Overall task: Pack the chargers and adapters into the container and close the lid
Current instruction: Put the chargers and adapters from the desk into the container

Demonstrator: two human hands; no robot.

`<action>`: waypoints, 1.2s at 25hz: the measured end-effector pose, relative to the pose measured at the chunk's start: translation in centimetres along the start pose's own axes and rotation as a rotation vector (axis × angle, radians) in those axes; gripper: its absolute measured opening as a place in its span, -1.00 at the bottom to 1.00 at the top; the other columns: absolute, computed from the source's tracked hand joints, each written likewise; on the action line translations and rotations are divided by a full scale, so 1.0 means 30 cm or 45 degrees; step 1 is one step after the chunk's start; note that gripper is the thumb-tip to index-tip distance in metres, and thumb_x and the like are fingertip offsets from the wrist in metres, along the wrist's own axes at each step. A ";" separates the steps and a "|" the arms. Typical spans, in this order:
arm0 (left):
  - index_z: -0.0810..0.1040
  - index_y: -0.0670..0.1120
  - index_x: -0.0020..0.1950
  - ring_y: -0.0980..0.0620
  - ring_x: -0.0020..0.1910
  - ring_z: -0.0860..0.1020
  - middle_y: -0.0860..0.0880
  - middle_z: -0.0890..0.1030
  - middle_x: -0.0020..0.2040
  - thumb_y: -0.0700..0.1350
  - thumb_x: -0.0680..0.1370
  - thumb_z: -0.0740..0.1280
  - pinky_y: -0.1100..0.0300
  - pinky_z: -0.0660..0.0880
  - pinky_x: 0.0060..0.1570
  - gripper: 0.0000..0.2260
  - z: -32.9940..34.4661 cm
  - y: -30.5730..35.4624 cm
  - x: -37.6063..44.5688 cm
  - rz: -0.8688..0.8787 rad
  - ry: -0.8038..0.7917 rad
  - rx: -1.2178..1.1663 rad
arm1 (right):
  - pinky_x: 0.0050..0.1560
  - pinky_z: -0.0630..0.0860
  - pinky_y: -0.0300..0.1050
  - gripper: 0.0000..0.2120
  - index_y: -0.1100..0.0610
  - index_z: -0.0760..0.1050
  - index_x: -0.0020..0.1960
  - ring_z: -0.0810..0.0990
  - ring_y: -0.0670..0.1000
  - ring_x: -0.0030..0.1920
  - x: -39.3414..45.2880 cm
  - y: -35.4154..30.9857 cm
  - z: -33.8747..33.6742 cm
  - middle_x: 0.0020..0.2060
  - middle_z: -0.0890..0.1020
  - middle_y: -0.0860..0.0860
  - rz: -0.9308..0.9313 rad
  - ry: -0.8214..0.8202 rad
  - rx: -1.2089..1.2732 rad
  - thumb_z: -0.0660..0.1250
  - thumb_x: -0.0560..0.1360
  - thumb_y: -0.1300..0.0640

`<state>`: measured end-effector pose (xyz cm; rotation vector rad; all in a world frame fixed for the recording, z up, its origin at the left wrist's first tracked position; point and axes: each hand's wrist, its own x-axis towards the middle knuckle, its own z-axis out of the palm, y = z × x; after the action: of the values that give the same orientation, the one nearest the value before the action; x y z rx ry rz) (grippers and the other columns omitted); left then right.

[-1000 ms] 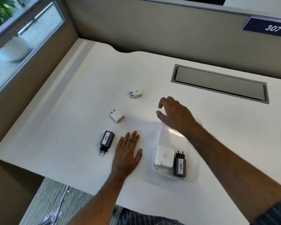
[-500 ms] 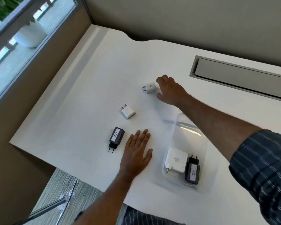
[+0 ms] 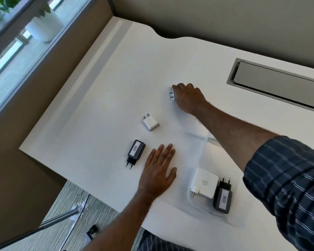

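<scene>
R hand (image 3: 188,98) grips small white pronged adapter (image 3: 171,95) on matte desk (image 3: 101,105).

Right hand (image 3: 188,97) hides most of small white adapter (image 3: 171,95); only prongs show.

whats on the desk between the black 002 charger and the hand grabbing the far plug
The small white adapter lies between the black charger and the right hand, in the head view.

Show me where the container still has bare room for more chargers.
The container's far half, between the white brick and the right forearm crossing its far end, is bare. The near end is crowded: the brick and the 026 charger lie side by side.
</scene>
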<state>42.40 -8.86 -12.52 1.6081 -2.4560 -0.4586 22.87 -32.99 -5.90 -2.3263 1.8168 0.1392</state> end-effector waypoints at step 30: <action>0.17 0.06 0.66 0.08 0.69 0.00 0.11 0.10 0.69 0.14 0.67 0.12 -0.01 0.07 0.65 -0.45 -0.028 0.007 -0.013 -0.008 -0.020 -0.025 | -0.08 0.53 -0.11 -0.55 -0.06 0.36 0.36 0.47 -0.04 0.13 -0.930 0.019 -0.196 0.19 0.46 -0.20 0.227 0.442 0.573 0.40 0.53 -0.01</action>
<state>42.63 -8.55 -11.65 1.6105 -2.4507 -0.4968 15.21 -7.79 5.03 -1.9576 1.9502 -0.6211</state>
